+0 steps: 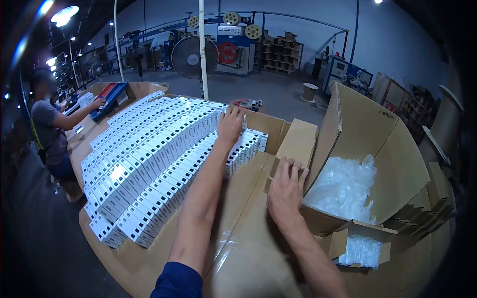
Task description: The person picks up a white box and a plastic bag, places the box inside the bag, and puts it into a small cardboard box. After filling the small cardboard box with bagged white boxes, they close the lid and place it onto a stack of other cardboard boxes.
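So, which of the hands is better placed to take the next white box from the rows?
The left hand: it already rests on the white boxes. The right hand lies apart, on the cardboard.

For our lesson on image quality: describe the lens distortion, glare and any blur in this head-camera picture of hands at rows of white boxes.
Head view: a fisheye lens bends the white pole and darkens the corners; ceiling lamps flare at top left; the white boxes shine brightly; the left hand and right hand are sharp; the far machines look soft.

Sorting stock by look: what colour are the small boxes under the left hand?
White with dark markings, in the head view: small boxes.
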The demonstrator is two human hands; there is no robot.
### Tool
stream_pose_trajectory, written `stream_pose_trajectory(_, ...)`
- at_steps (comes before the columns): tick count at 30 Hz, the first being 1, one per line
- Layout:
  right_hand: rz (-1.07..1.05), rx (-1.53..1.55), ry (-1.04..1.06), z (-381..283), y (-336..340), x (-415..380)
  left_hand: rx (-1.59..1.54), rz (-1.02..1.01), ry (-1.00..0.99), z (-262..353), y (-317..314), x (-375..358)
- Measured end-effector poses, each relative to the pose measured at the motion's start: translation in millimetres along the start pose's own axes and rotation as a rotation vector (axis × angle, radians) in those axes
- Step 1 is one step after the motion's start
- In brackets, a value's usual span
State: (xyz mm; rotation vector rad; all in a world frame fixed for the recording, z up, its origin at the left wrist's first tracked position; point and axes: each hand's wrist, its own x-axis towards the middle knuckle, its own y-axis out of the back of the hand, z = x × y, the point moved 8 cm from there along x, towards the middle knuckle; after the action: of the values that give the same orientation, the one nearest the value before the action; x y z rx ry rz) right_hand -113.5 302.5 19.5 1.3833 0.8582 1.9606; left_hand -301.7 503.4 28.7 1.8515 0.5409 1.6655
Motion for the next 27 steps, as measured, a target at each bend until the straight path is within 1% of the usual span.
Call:
stream_pose_trajectory(2, -0.009, -0.006, 0.009, 0, 1, -1, 0.100, -0.005, -0.029, -4, 2, -6)
stream_pose_trajectory(5, -0.010, -0.012, -0.003, 0, -3, -1, 0.080, 0.108, -0.027, -5, 17, -15)
stream_pose_trajectory(6, -0.007, -0.014, -0.011, 0, -6, 0, 0.043, 0.259, -0.036, 1, 43, -21)
stream_pose_trajectory(10, -0.044, -0.033, 0.008, 0, -2, -1, -0.357, 0.349, 0.045, 14, 109, -51)
stream_pose_trajectory(12, -0.004, 0.030, 0.009, -1, -11, 4, -0.474, 0.372, 0.065, 24, 142, -71)
stream_pose_trajectory(14, -0.192, 0.068, -0.008, 3, -14, 4, -0.618, 0.368, 0.116, 47, 176, -102)
stream_pose_trajectory(15, -0.166, 0.141, -0.027, 4, -7, 4, -0.767, 0.366, 0.144, 55, 181, -114)
stream_pose_trajectory(17, -0.127, 0.277, -0.071, 8, -5, -10, -0.686, 0.368, 0.111, 78, 218, -143)
stream_pose_trajectory(19, -0.078, 0.532, -0.092, 21, 38, -22, -0.651, 0.375, 0.136, 96, 245, -175)
stream_pose_trajectory(20, -0.102, 0.834, -0.122, 29, 55, -32, -0.602, 0.376, 0.130, 110, 266, -188)
stream_pose_trajectory(21, -0.111, 1.140, -0.153, 37, 74, -40, -0.632, 0.333, 0.149, 123, 282, -198)
stream_pose_trajectory(22, -0.115, 1.450, -0.184, 44, 88, -51, -0.618, 0.340, 0.084, 138, 296, -207)
stream_pose_trajectory(23, -0.195, 1.636, -0.176, 45, 95, -65, -0.604, 0.347, 0.020, 153, 307, -216)
stream_pose_trajectory(25, -0.339, 2.006, -0.141, 49, 112, -86, -0.648, 0.300, -0.088, 186, 320, -223)
stream_pose_trajectory(26, -0.435, 1.767, -0.161, 61, 117, -97, -0.665, 0.279, -0.140, 203, 326, -225)
stream_pose_trajectory(27, -0.308, 1.706, -0.089, 75, 117, -100, -0.670, 0.251, -0.196, 219, 331, -222)
